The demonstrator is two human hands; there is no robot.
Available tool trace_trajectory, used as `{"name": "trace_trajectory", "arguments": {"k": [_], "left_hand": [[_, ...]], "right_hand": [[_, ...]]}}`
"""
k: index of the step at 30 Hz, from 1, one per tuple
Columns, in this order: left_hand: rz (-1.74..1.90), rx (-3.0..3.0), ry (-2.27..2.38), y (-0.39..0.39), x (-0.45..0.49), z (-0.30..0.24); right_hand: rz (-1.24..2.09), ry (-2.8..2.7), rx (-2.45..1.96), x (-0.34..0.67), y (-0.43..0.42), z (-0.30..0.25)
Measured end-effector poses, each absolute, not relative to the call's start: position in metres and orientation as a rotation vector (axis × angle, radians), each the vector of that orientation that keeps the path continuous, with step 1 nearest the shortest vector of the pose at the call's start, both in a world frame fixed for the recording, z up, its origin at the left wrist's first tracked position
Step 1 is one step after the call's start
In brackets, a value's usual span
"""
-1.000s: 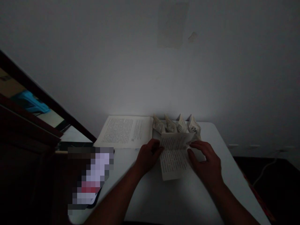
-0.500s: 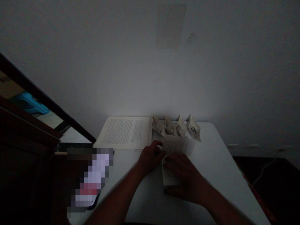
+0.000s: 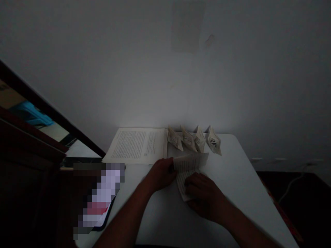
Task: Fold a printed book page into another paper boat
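A printed sheet of paper (image 3: 190, 162) with a crease across it is between my two hands above the white table. My left hand (image 3: 162, 174) is closed on its left edge, fingers and thumb pinching it. My right hand (image 3: 204, 194) has its fingers curled over the lower part, with the thumb beneath at the near edge. The sheet's upper part tilts up toward the wall. Just beyond it, several folded paper boats (image 3: 213, 140) stand in a row. My right hand hides part of the sheet's lower right.
A stack of printed pages (image 3: 131, 144) lies at the table's back left, against the wall. A phone (image 3: 103, 199) with a blurred-out screen rests on the left edge of the white table (image 3: 238, 186). A dark frame (image 3: 51, 106) leans at the left. A cable (image 3: 292, 187) hangs at the right.
The sheet has been lifted and turned slightly, its upper part now tilted up. My left hand has closed on its left edge; my right hand's fingers have curled in from lying flat.
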State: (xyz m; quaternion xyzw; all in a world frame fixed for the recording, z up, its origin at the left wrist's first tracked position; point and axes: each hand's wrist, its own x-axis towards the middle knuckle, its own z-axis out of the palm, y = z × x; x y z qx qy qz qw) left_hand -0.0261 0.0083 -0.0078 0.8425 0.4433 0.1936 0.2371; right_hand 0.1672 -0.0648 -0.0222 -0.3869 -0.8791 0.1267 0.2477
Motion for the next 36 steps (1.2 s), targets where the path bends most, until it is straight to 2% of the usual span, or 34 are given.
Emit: {"name": "trace_trajectory", "arguments": {"k": [8, 36], "left_hand": [[0.512, 2.474, 1.189, 0.011, -0.026, -0.011], [0.388, 2.457, 1.202, 0.013, -0.028, -0.003]], "right_hand": [[0.378, -2.417, -1.092, 0.167, -0.065, -0.026], [0.554, -2.427, -1.118, 0.174, -0.063, -0.009]]}}
